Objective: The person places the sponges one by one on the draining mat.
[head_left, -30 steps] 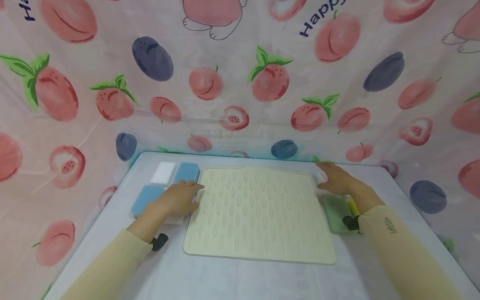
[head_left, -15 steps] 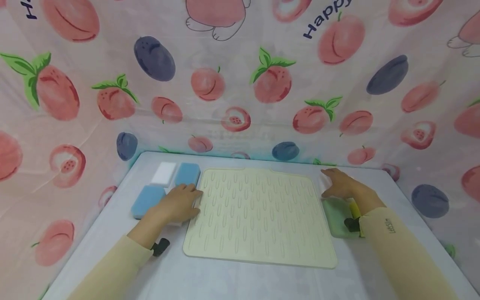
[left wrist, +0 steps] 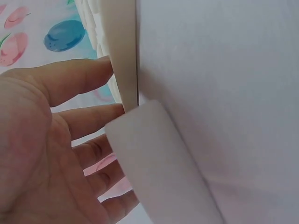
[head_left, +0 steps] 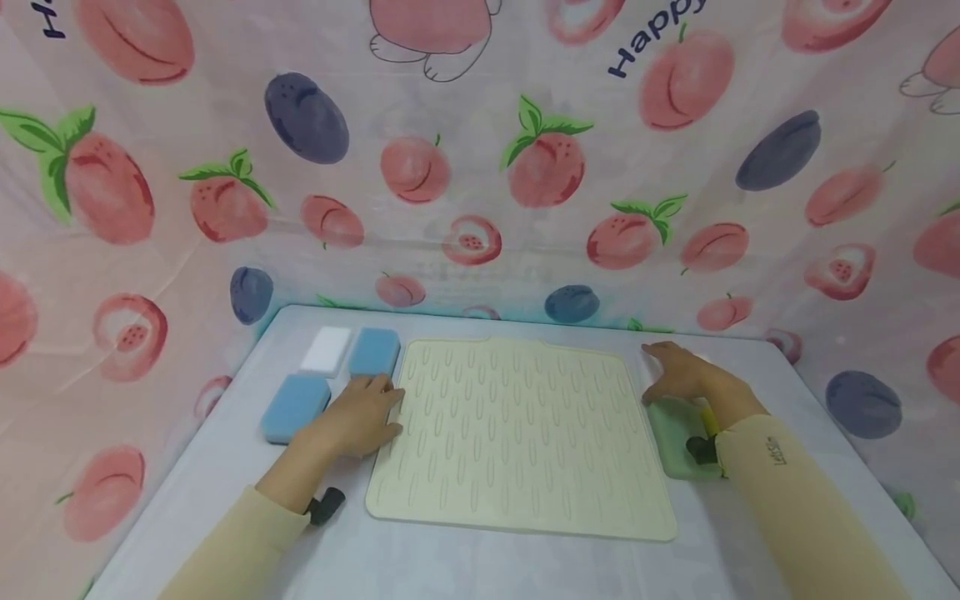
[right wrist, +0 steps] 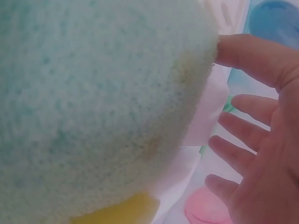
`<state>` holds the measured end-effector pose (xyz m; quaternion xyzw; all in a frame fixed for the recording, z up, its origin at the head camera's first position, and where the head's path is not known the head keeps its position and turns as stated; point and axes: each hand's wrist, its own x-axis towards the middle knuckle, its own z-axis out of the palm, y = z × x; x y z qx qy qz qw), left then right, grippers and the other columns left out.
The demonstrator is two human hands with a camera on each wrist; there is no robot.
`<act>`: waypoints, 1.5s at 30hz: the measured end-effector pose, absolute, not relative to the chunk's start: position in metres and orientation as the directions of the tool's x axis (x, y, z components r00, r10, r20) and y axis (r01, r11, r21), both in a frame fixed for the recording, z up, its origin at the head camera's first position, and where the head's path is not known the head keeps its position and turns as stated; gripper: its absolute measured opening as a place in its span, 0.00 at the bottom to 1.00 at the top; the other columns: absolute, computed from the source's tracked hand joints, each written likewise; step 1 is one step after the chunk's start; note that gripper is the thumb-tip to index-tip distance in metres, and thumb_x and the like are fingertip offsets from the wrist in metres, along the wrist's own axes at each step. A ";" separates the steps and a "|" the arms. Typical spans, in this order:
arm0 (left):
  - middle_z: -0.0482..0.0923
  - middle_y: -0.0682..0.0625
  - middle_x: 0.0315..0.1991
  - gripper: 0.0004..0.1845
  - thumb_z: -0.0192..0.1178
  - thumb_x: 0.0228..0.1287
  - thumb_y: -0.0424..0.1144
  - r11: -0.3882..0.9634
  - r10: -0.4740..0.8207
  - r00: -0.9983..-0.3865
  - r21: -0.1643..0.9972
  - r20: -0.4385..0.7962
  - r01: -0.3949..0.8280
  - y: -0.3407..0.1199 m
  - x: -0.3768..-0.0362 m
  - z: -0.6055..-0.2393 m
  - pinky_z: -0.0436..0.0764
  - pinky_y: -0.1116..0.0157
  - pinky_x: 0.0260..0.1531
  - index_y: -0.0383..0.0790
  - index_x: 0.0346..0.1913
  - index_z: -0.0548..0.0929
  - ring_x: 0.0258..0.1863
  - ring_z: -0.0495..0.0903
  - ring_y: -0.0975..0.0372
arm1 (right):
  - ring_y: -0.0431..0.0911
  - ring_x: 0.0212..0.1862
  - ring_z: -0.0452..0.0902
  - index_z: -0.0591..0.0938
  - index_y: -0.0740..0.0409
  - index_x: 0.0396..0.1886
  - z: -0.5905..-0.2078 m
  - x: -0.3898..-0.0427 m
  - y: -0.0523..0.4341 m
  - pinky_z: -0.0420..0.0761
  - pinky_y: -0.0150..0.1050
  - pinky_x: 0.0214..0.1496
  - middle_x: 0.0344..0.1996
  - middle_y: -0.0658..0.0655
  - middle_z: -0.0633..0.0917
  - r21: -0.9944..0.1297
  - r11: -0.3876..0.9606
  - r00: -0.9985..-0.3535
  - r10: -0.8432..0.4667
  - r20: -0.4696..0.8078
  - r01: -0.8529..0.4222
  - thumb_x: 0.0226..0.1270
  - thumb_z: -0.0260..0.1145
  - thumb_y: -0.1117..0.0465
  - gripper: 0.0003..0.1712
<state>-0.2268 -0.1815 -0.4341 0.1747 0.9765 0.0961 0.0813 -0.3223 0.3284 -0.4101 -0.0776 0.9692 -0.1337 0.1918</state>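
A cream mat [head_left: 517, 442] with raised ridges lies flat in the middle of the table. At its left edge is my left hand [head_left: 363, 417], fingers spread and fingertips at the rim. In the left wrist view, the left hand [left wrist: 51, 135] has its thumb and index tips by the mat's edge [left wrist: 122, 51], beside a white block [left wrist: 159, 163]. My right hand [head_left: 686, 373] is by the mat's upper right corner, thumb and fingers apart. A green sponge [head_left: 675, 442] lies below it. In the right wrist view, that sponge [right wrist: 103, 93] hides the thumb's tip area and much of the scene.
Two blue sponges [head_left: 296, 406] [head_left: 375, 352] and a white block [head_left: 326, 350] lie left of the mat. Something yellow [head_left: 708, 421] sits beside the green sponge. A fruit-print curtain [head_left: 480, 167] hangs behind the white table [head_left: 450, 567].
Both hands have shifted slightly toward the near side, and the right hand slightly rightward. The mat appears a little lower in the head view, which has itself moved slightly.
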 end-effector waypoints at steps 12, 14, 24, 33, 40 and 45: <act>0.73 0.41 0.59 0.32 0.67 0.70 0.44 0.913 0.349 -0.930 0.263 -0.114 0.311 -0.181 -0.225 -0.436 0.72 0.49 0.62 0.32 0.71 0.75 0.56 0.71 0.49 | 0.75 0.77 0.49 0.56 0.68 0.81 -0.414 -0.325 0.332 0.53 0.75 0.75 0.77 0.77 0.54 -0.300 0.950 -0.912 -0.197 -0.361 -0.087 0.56 0.79 0.50 0.61; 0.73 0.41 0.59 0.32 0.68 0.70 0.44 0.912 0.348 -0.931 0.269 -0.111 0.309 -0.182 -0.225 -0.437 0.72 0.49 0.62 0.32 0.71 0.75 0.56 0.71 0.49 | 0.75 0.76 0.49 0.57 0.68 0.81 -0.415 -0.325 0.333 0.53 0.75 0.75 0.77 0.77 0.55 -0.302 0.949 -0.912 -0.199 -0.358 -0.089 0.56 0.79 0.50 0.61; 0.73 0.39 0.61 0.31 0.67 0.70 0.43 0.910 0.335 -0.937 0.292 -0.102 0.294 -0.185 -0.221 -0.438 0.72 0.46 0.65 0.32 0.71 0.74 0.60 0.71 0.45 | 0.76 0.75 0.53 0.60 0.71 0.78 -0.412 -0.325 0.330 0.55 0.75 0.74 0.74 0.79 0.59 -0.272 0.949 -0.916 -0.247 -0.316 -0.162 0.54 0.80 0.49 0.60; 0.72 0.39 0.64 0.31 0.66 0.71 0.43 0.907 0.353 -0.930 0.280 -0.102 0.314 -0.184 -0.225 -0.440 0.70 0.45 0.66 0.33 0.72 0.74 0.61 0.70 0.45 | 0.78 0.73 0.54 0.60 0.71 0.78 -0.409 -0.322 0.332 0.56 0.77 0.72 0.74 0.80 0.59 -0.258 0.951 -0.925 -0.243 -0.292 -0.168 0.53 0.81 0.48 0.62; 0.71 0.40 0.64 0.32 0.66 0.71 0.43 0.911 0.340 -0.933 0.285 -0.114 0.297 -0.184 -0.226 -0.442 0.71 0.46 0.65 0.34 0.73 0.73 0.60 0.70 0.46 | 0.78 0.73 0.54 0.60 0.70 0.79 -0.407 -0.322 0.332 0.56 0.77 0.73 0.74 0.79 0.58 -0.253 0.951 -0.928 -0.248 -0.277 -0.179 0.53 0.81 0.47 0.62; 0.71 0.39 0.64 0.32 0.66 0.71 0.43 0.912 0.343 -0.933 0.278 -0.110 0.303 -0.184 -0.225 -0.442 0.71 0.45 0.65 0.33 0.73 0.73 0.61 0.70 0.45 | 0.78 0.74 0.53 0.60 0.70 0.79 -0.405 -0.322 0.331 0.55 0.77 0.73 0.75 0.79 0.57 -0.250 0.949 -0.929 -0.257 -0.267 -0.191 0.54 0.80 0.46 0.62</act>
